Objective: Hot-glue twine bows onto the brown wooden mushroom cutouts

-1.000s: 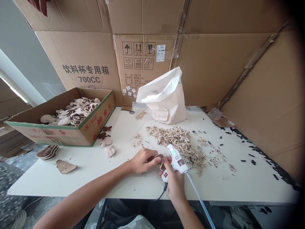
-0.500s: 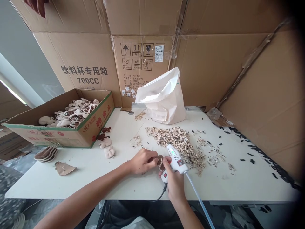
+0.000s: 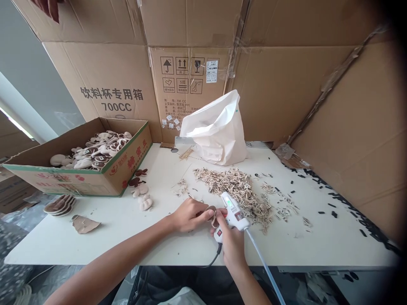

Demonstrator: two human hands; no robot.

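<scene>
My right hand (image 3: 230, 243) grips a white glue gun (image 3: 233, 212) with a green light on top and a clear glue stick trailing back. Its nozzle points left at a small brown piece (image 3: 212, 210) pinched in my left hand (image 3: 190, 215), just above the white table (image 3: 104, 224). Behind the gun lies a heap of small beige clips (image 3: 238, 188).
An open carton (image 3: 79, 171) of plush paw-shaped pieces stands at the left, with loose paw pieces (image 3: 141, 192) beside it. A white bag (image 3: 218, 131) sits at the back. Tall cardboard boxes wall the back and right. Black bits (image 3: 330, 209) scatter the right side. Another person's hand (image 3: 47, 6) shows top left.
The view has shifted slightly; both hands stay together with the gun's nozzle at the brown piece. Nothing was picked up or let go.
</scene>
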